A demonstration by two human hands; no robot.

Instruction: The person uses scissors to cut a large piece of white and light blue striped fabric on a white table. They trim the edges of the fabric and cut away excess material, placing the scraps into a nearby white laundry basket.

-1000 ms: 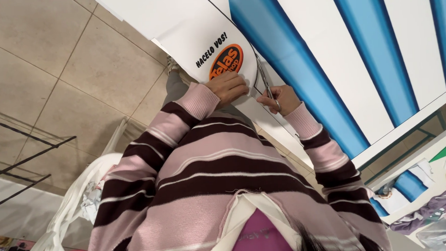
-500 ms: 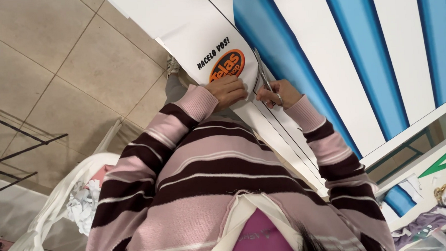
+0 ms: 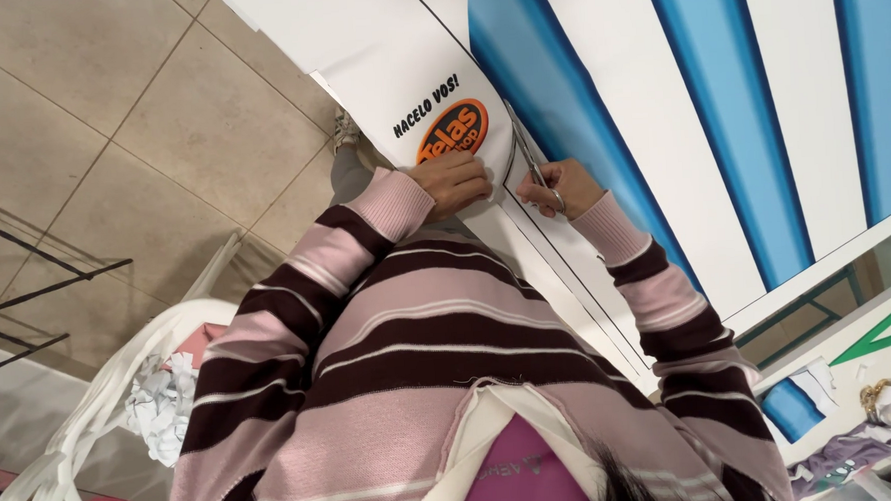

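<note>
**Two hands on one sheet, scissors mid-cut**

Right hand (image 3: 553, 188) is closed around the scissors (image 3: 524, 147), blades pointing away along the black line. Left hand (image 3: 454, 180) presses flat on the white sheet (image 3: 377, 53), just beside the cut. My guess: if that paper slides under the palm, the blades could wander into the blue stripes (image 3: 558, 85).
</note>
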